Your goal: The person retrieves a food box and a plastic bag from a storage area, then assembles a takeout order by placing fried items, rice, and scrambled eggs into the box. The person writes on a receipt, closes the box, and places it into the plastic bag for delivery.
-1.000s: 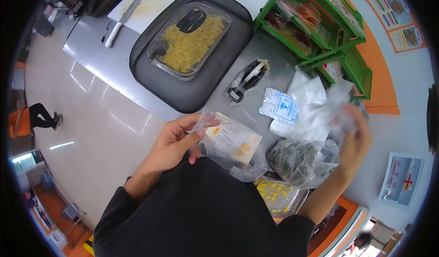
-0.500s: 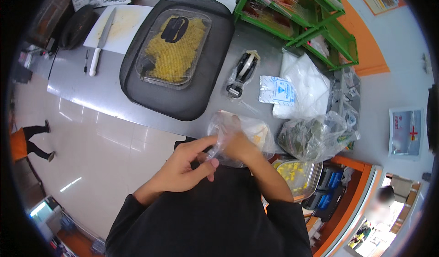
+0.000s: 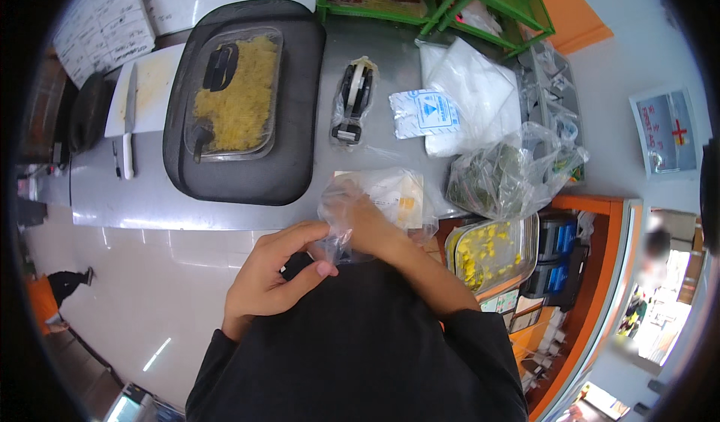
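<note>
At the counter's front edge lies a clear plastic bag (image 3: pixel 411 180) with something flat, white and yellowish in it. My left hand (image 3: pixel 271 273) holds the bag's mouth edge between thumb and fingers, on the side nearest me. My right hand (image 3: pixel 369 225) reaches into the clear plastic from the right. Its fingers are blurred behind the film, so whether they grip anything does not show.
A dark tray (image 3: pixel 296 152) carries a lidded clear box (image 3: pixel 234 96) of yellow shreds. A tape dispenser (image 3: pixel 352 99), white plastic sheets (image 3: pixel 480 92), a bag of greens (image 3: pixel 487 178) and green racks (image 3: pixel 517 9) stand around. A knife (image 3: pixel 128 152) rests on a cutting board (image 3: pixel 154 84).
The whole view has shifted, with counter items now further left. Both hands stay at the plastic bag, and my right hand remains within the clear film.
</note>
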`<action>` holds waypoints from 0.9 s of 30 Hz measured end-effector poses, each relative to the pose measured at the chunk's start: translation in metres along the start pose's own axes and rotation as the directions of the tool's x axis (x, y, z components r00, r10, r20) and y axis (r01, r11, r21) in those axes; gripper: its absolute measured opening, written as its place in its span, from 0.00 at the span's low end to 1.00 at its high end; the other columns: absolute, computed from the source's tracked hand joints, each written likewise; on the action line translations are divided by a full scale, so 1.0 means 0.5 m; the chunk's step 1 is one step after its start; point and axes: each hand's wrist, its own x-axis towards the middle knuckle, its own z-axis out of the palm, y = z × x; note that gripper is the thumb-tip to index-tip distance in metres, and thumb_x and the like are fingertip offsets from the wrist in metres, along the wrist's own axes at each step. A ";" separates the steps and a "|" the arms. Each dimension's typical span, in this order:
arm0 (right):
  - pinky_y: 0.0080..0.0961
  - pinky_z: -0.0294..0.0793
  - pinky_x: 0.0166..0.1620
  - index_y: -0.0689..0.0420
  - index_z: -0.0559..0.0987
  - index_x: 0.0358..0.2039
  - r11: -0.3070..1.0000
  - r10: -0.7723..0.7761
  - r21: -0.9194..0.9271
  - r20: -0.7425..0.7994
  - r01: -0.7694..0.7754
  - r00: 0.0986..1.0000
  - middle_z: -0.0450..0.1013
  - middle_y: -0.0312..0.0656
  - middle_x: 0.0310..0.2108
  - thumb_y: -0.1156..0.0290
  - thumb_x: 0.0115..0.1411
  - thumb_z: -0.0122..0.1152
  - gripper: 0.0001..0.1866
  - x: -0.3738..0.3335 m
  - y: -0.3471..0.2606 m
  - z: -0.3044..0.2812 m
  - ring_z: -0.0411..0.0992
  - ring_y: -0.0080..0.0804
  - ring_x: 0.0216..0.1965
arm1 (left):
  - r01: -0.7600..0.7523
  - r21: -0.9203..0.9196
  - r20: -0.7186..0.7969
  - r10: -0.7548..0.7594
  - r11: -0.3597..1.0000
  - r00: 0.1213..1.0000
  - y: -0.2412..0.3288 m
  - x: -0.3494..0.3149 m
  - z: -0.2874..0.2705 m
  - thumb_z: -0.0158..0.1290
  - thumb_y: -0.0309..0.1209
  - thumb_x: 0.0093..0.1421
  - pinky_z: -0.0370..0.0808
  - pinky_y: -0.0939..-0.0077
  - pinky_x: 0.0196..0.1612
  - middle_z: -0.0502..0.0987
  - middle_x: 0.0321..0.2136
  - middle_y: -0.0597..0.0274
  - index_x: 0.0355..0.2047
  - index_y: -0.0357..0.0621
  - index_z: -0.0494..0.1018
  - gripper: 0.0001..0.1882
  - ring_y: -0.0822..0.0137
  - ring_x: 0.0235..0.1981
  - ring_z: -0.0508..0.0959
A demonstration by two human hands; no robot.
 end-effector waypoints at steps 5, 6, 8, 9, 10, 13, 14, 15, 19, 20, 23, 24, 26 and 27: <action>0.44 0.68 0.55 0.62 0.73 0.50 0.991 -0.061 0.093 -0.335 0.098 0.940 0.70 0.55 0.51 0.65 0.61 0.58 0.20 -0.068 0.043 -0.048 0.69 0.57 0.51 | -0.190 0.294 0.019 0.193 0.937 0.981 -0.059 0.004 -0.034 0.69 0.37 0.49 0.69 0.62 0.53 0.68 0.51 0.42 0.60 0.37 0.62 0.42 0.50 0.52 0.73; 0.43 0.69 0.54 0.62 0.73 0.50 0.999 0.021 0.041 -0.285 -0.010 0.958 0.70 0.55 0.50 0.64 0.60 0.59 0.20 -0.092 0.037 -0.065 0.69 0.56 0.50 | -0.192 0.394 -0.039 0.225 0.899 0.974 -0.072 0.010 -0.018 0.71 0.41 0.45 0.66 0.59 0.56 0.63 0.56 0.39 0.62 0.38 0.59 0.49 0.47 0.55 0.69; 0.42 0.70 0.53 0.62 0.73 0.50 0.975 0.188 -0.086 -0.189 -0.207 0.964 0.71 0.54 0.49 0.62 0.60 0.60 0.21 -0.138 0.014 -0.098 0.71 0.55 0.49 | -0.188 0.449 -0.063 0.240 0.874 0.969 -0.146 0.030 0.016 0.77 0.50 0.33 0.57 0.55 0.64 0.43 0.64 0.33 0.69 0.40 0.44 0.71 0.41 0.62 0.58; 0.42 0.71 0.52 0.62 0.73 0.49 0.957 0.265 -0.089 -0.113 -0.275 0.958 0.71 0.53 0.49 0.61 0.60 0.61 0.22 -0.153 -0.003 -0.117 0.71 0.55 0.49 | -0.204 0.418 -0.113 0.273 0.886 0.955 -0.183 0.048 0.042 0.76 0.48 0.34 0.58 0.55 0.63 0.48 0.62 0.34 0.68 0.39 0.48 0.67 0.42 0.60 0.61; 0.42 0.71 0.51 0.62 0.73 0.49 0.932 0.346 -0.096 -0.046 -0.349 0.937 0.72 0.53 0.49 0.60 0.59 0.62 0.23 -0.166 -0.021 -0.138 0.71 0.54 0.49 | -0.229 0.384 -0.155 0.307 0.894 0.939 -0.215 0.072 0.068 0.76 0.45 0.35 0.59 0.55 0.62 0.54 0.60 0.36 0.66 0.39 0.51 0.63 0.43 0.58 0.63; 0.43 0.74 0.46 0.60 0.74 0.49 0.910 0.336 -0.230 -0.082 -0.345 0.938 0.72 0.51 0.45 0.61 0.58 0.63 0.22 -0.231 -0.021 -0.155 0.74 0.55 0.43 | -0.248 0.555 -0.033 0.319 0.794 0.947 -0.332 0.111 0.070 0.70 0.36 0.43 0.62 0.51 0.61 0.68 0.51 0.44 0.53 0.38 0.66 0.38 0.45 0.55 0.69; 0.44 0.75 0.44 0.60 0.74 0.49 0.902 0.287 -0.297 -0.133 -0.314 0.949 0.72 0.51 0.44 0.62 0.57 0.64 0.22 -0.253 -0.014 -0.164 0.75 0.55 0.41 | -0.260 0.643 0.050 0.299 0.720 0.953 -0.350 0.123 0.067 0.67 0.33 0.46 0.62 0.50 0.60 0.73 0.48 0.48 0.47 0.37 0.72 0.28 0.46 0.54 0.70; 0.42 0.75 0.43 0.60 0.73 0.49 0.920 0.254 -0.266 -0.157 -0.288 0.954 0.73 0.52 0.43 0.64 0.55 0.66 0.23 -0.266 -0.016 -0.186 0.75 0.54 0.40 | -0.252 0.644 0.009 0.322 0.722 0.947 -0.348 0.129 0.073 0.64 0.30 0.47 0.65 0.50 0.58 0.74 0.45 0.49 0.43 0.38 0.74 0.22 0.45 0.50 0.72; 0.33 0.77 0.46 0.59 0.71 0.53 0.999 0.034 -0.013 -0.354 -0.042 0.935 0.75 0.54 0.42 0.74 0.44 0.75 0.34 -0.346 -0.079 -0.326 0.77 0.45 0.44 | -0.238 0.640 -0.073 0.367 0.730 0.927 -0.332 0.132 0.074 0.59 0.22 0.46 0.71 0.55 0.48 0.77 0.36 0.52 0.36 0.40 0.77 0.14 0.48 0.42 0.76; 0.33 0.76 0.48 0.59 0.69 0.54 0.994 0.051 0.107 -0.534 0.008 0.844 0.75 0.52 0.43 0.75 0.42 0.76 0.37 -0.383 -0.057 -0.315 0.77 0.43 0.45 | -0.246 0.635 -0.070 0.372 0.733 0.926 -0.333 0.129 0.073 0.59 0.22 0.45 0.72 0.57 0.46 0.77 0.36 0.52 0.37 0.40 0.77 0.16 0.49 0.41 0.76; 0.34 0.76 0.52 0.60 0.62 0.62 0.925 0.281 0.380 -0.707 0.013 0.648 0.72 0.47 0.53 0.73 0.38 0.80 0.50 -0.434 0.089 -0.222 0.74 0.40 0.52 | -0.188 0.550 -0.156 0.321 0.814 0.934 -0.339 0.118 0.074 0.56 0.20 0.48 0.73 0.57 0.44 0.78 0.33 0.52 0.36 0.42 0.76 0.13 0.48 0.37 0.76; 0.41 0.70 0.58 0.61 0.59 0.65 0.847 0.408 0.528 -0.575 -0.059 0.710 0.67 0.51 0.58 0.68 0.37 0.81 0.56 -0.383 0.106 -0.198 0.67 0.46 0.60 | -0.176 0.564 -0.146 0.308 0.806 0.940 -0.345 0.118 0.075 0.56 0.20 0.49 0.73 0.57 0.44 0.78 0.34 0.51 0.36 0.41 0.76 0.12 0.48 0.37 0.76; 0.47 0.60 0.64 0.60 0.60 0.64 0.917 0.397 0.253 -0.517 -0.307 0.758 0.63 0.52 0.61 0.62 0.33 0.83 0.58 -0.283 0.148 -0.106 0.55 0.49 0.67 | -0.143 0.595 -0.148 0.283 0.791 0.947 -0.351 0.116 0.074 0.55 0.20 0.50 0.73 0.57 0.44 0.78 0.35 0.51 0.36 0.41 0.77 0.11 0.48 0.38 0.76; 0.45 0.58 0.64 0.60 0.62 0.63 0.944 0.305 0.036 -0.481 -0.329 0.822 0.64 0.51 0.60 0.60 0.31 0.83 0.58 -0.235 0.140 -0.085 0.54 0.49 0.68 | -0.162 0.586 -0.131 0.290 0.794 0.948 -0.354 0.117 0.069 0.56 0.20 0.50 0.73 0.58 0.44 0.78 0.35 0.51 0.36 0.41 0.77 0.11 0.48 0.38 0.76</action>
